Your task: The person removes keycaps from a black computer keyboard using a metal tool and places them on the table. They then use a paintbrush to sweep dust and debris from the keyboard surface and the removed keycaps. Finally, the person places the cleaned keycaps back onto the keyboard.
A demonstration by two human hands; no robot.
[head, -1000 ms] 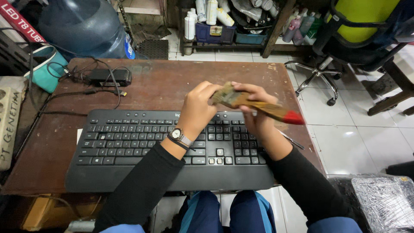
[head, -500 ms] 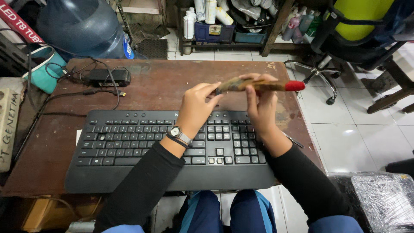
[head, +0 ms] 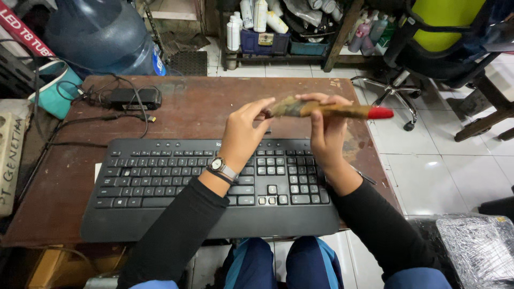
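Paintbrush (head: 326, 110) held by right hand (head: 327, 135), left hand (head: 242, 136) at bristles, above black keyboard (head: 160, 176).

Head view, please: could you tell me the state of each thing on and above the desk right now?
Paintbrush: held level above the desk, red handle tip to the right.
Right hand: gripping the brush handle.
Left hand: fingers open, touching the bristle end.
Keyboard: flat on the wooden desk, untouched.
Power adapter: lying at the back, cable attached.
Wristwatch: worn on the left wrist.
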